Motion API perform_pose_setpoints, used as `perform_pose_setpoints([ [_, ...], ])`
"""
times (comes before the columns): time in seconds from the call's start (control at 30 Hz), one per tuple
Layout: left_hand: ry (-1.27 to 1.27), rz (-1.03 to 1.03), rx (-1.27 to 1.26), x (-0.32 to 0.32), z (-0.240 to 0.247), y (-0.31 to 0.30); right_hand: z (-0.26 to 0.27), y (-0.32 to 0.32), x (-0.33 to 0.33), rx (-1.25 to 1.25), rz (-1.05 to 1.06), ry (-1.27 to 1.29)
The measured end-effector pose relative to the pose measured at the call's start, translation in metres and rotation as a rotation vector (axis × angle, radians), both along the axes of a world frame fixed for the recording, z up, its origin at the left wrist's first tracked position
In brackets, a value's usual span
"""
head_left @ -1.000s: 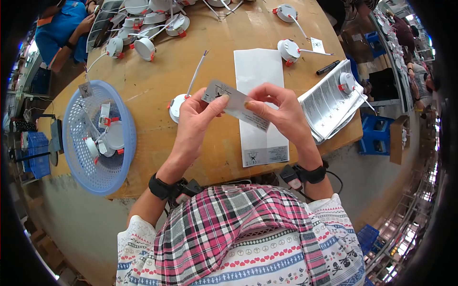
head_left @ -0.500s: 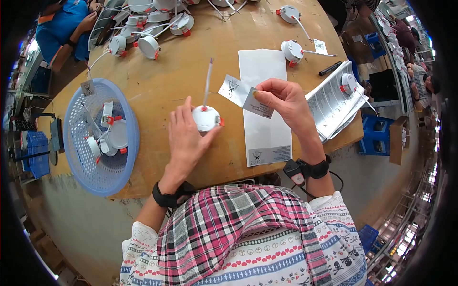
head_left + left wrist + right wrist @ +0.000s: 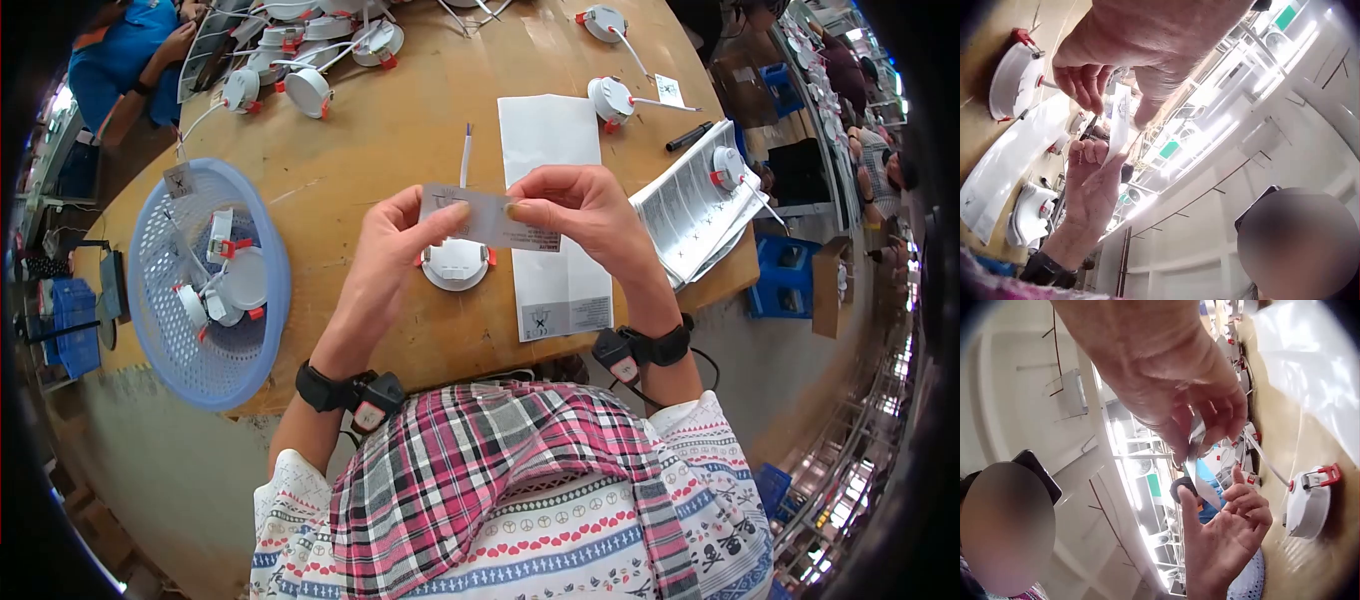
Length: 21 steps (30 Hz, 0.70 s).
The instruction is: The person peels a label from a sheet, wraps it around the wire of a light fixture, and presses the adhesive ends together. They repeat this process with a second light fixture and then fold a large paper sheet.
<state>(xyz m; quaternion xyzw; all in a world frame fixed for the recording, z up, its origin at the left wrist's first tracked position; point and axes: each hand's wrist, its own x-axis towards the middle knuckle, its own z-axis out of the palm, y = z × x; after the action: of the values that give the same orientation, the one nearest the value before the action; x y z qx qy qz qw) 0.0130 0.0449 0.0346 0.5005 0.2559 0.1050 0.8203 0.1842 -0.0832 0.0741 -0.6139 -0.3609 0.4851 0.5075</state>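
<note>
My right hand (image 3: pixel 585 215) pinches the right end of a grey printed label (image 3: pixel 490 218), held over the table. At its other end is my left hand (image 3: pixel 385 245), its thumb overlapping the label in the head view. Both wrist views show the left thumb and fingers spread on either side of the label (image 3: pixel 1120 119). Just below the label stands a white round downlight (image 3: pixel 455 268) with red clips, its cable (image 3: pixel 466 150) pointing away from me. Part of this lamp is hidden behind the label. In the right wrist view the downlight (image 3: pixel 1307 509) shows from the side.
A long white sheet (image 3: pixel 560 275) lies right of the lamp. Beyond it are printed leaflets (image 3: pixel 680 235) with a downlight on top, and a black marker (image 3: pixel 690 137). At left stands a blue basket (image 3: pixel 272 300) holding several downlights; more downlights (image 3: pixel 305 92) pile up at the back.
Half a second ago my left hand was at the downlight, its cable upright; now it is back at the label. The downlight stands further right than a second ago. My right hand has kept the label.
</note>
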Motion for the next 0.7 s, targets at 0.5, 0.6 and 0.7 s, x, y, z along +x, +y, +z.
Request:
perform_pose_setpoints([
  [0.5, 0.032, 0.113, 0.169, 0.024, -0.036, 0.028, -0.038, 0.026, 0.006, 0.025, -0.188, -0.294],
  [0.6, 0.038, 0.104, 0.136, 0.026, -0.041, 0.031, -0.043, 0.029, 0.006, 0.03, -0.2, -0.314],
  [0.7, 0.039, 0.109, 0.088, 0.027, -0.043, 0.031, -0.047, 0.03, 0.006, 0.039, -0.206, -0.33],
])
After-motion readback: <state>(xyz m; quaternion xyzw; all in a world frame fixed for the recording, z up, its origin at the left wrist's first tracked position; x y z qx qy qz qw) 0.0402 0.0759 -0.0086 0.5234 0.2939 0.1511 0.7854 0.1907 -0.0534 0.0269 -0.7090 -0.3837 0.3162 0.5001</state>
